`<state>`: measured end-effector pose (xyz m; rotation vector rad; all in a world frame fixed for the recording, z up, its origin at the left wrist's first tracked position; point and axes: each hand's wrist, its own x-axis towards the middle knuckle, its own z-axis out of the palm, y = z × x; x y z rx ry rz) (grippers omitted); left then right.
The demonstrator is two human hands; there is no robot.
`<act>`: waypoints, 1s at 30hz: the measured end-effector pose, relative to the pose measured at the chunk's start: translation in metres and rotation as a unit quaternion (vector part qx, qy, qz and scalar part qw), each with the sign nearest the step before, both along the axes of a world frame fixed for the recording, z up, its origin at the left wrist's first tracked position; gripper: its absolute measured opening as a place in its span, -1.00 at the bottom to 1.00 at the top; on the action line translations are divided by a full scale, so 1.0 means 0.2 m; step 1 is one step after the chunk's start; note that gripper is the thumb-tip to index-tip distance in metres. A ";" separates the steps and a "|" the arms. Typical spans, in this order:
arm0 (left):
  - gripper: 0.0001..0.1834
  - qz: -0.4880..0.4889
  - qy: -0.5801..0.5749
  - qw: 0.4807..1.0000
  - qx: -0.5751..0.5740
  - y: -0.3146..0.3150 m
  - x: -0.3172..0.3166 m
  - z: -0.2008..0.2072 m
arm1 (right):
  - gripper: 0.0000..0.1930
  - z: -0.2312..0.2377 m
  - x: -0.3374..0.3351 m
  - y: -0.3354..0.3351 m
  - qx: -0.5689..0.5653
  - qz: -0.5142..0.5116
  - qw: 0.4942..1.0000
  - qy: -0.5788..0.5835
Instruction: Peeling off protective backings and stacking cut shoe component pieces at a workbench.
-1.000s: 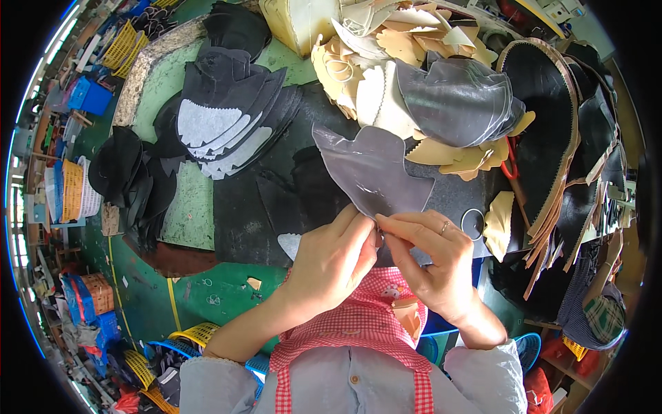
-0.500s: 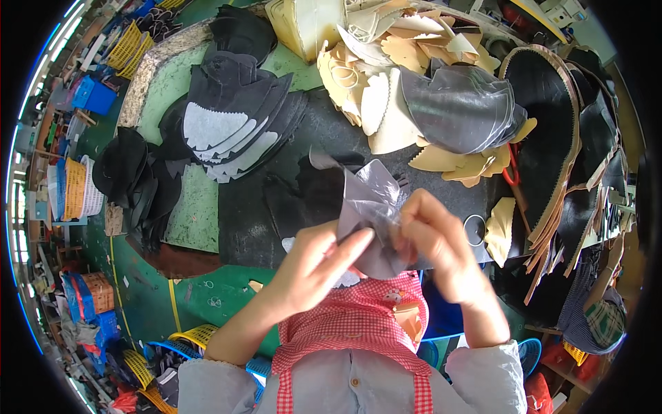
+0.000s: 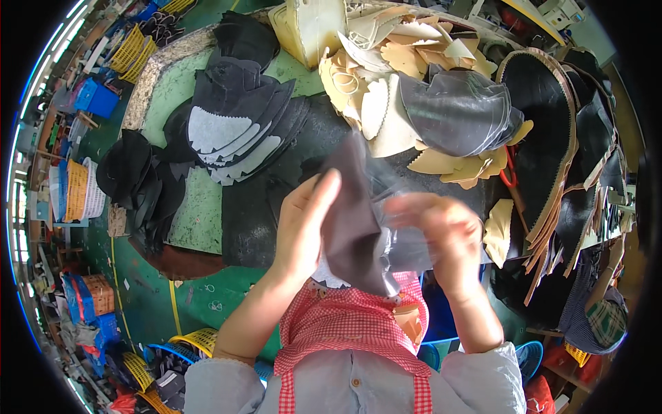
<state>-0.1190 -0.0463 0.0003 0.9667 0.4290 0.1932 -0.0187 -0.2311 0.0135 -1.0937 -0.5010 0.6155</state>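
Observation:
My left hand grips a dark brown-grey leather piece over the front edge of the table, its thumb lying on the piece's face. The piece is creased and blurred. A clear, shiny film shows between it and my right hand, whose bent fingers are smeared by motion. Whether those fingers hold the film cannot be made out. Below the leather piece, a pale toothed edge shows near my left wrist.
Black cut pieces with white-grey backs lie fanned at the table's left. Glossy black pieces rest on tan toothed scraps. Red-handled scissors and long black strips are at right. Another person's arm shows far right.
My left hand has lifted and turned the leather piece, so a darker, duller face shows. My right hand has shifted slightly, its fingers spreading in a blur.

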 end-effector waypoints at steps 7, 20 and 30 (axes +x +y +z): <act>-0.70 0.083 0.063 0.991 0.084 0.17 -0.18 0.08 | -0.62 0.00 0.15 -0.65 -0.451 0.385 0.805 -0.006; -0.83 -0.033 -0.019 0.886 0.462 -0.10 -0.13 0.25 | -0.35 0.11 -0.06 0.03 -0.182 -0.110 0.855 -0.472; -0.81 0.000 -0.001 0.866 0.500 0.00 -0.23 0.28 | -0.21 0.05 0.08 -0.13 -0.221 0.316 0.914 0.124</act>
